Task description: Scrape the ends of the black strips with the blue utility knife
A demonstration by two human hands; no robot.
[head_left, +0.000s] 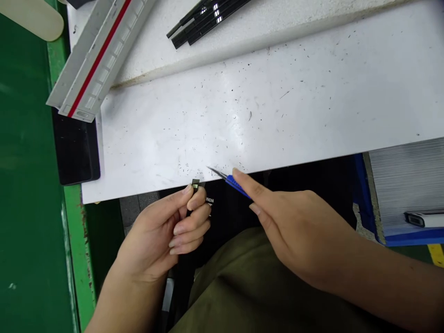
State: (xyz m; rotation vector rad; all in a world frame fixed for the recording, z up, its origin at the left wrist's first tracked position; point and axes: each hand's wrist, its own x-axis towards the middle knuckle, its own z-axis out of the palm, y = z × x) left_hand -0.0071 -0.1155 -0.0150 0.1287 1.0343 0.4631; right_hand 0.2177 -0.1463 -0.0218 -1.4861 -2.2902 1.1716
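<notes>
My left hand [173,222] pinches a small black piece [196,182] just at the front edge of the white board. Its upper end looks square and shiny, and the rest is hidden in my fingers. In my right hand [287,222] is a craft knife with a blue handle [237,186], the index finger laid along it. The thin pointed blade [217,172] points left over the board edge, a little right of the black piece and apart from it.
Dark shavings dot the white board [194,115]. Several black bars [204,21] lie on a foam slab [277,21] behind. At left are a grey plastic profile with a red stripe [100,58] and a black tray [78,152]. A box of stacked sheets [409,180] stands right.
</notes>
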